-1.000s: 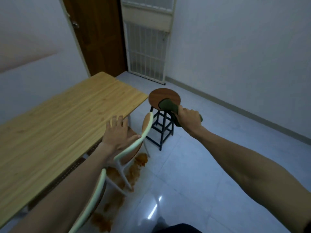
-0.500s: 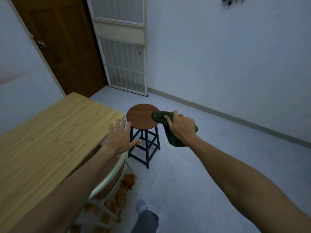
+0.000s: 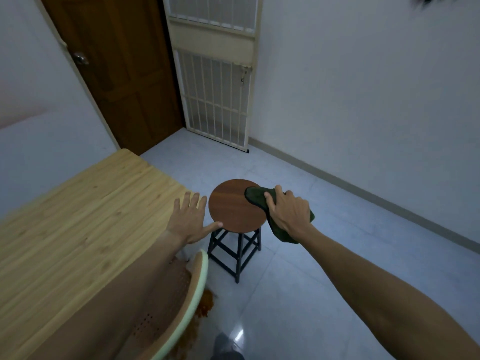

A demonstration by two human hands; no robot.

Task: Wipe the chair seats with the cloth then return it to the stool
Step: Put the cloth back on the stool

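Observation:
A round brown stool (image 3: 233, 207) on black legs stands on the floor in the middle of the view. My right hand (image 3: 288, 213) grips a dark green cloth (image 3: 255, 197) at the stool's right edge; one end of the cloth lies over the seat, the other hangs below my wrist. My left hand (image 3: 191, 218) is spread open just left of the stool, its thumb at the seat's rim, holding nothing. A chair (image 3: 179, 300) with a pale green rim and perforated brown back shows at the bottom, partly behind my left forearm; its seat is hidden.
A light wooden table (image 3: 78, 219) fills the left side. An orange-brown stain (image 3: 205, 305) lies on the tiled floor under the chair. A brown door (image 3: 117, 68) and a white barred gate (image 3: 215, 94) stand at the back. My foot (image 3: 224, 346) shows at the bottom.
I have stepped closer to the stool. My right hand has brought the cloth onto the seat's right edge. My left hand has left the chair back and hovers by the stool.

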